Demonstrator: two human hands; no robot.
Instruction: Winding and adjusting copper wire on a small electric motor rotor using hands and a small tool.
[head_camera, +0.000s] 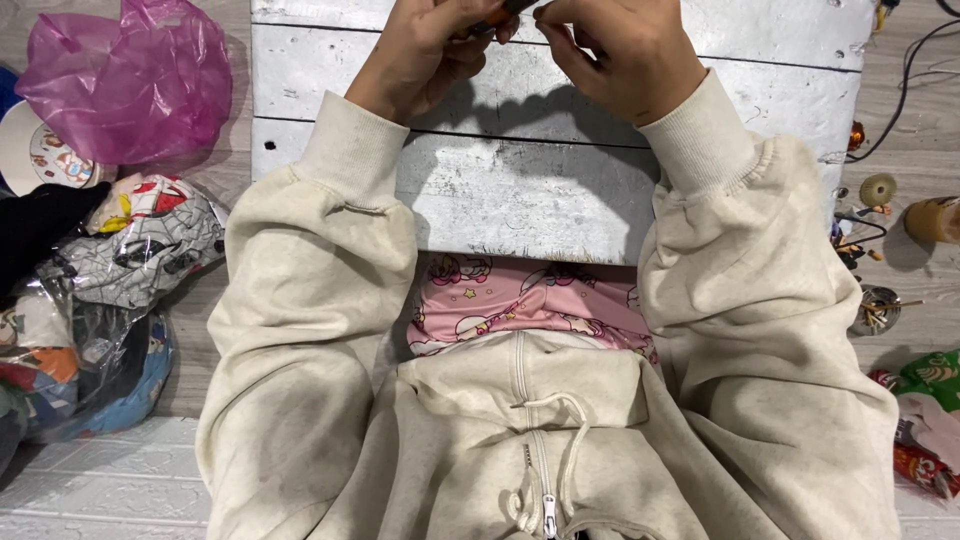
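**Small part pinched at the frame's top edge**

Both hands meet over the white plank counter (520, 200), at the very top of the view. The left hand (425, 55) and right hand (620, 55) have their fingers curled in around a small dark part (500, 12) with an orange tint, most of it cut off by the frame, so its kind cannot be told. Both sets of fingers look closed on it, pinching from either side.

Judging by the fingertip pinch, it is probably light, stiff and small, easy to drop; holding it near both ends seems best.

A pink bag (125, 80) lies to the left, small spools (878, 190) to the right.
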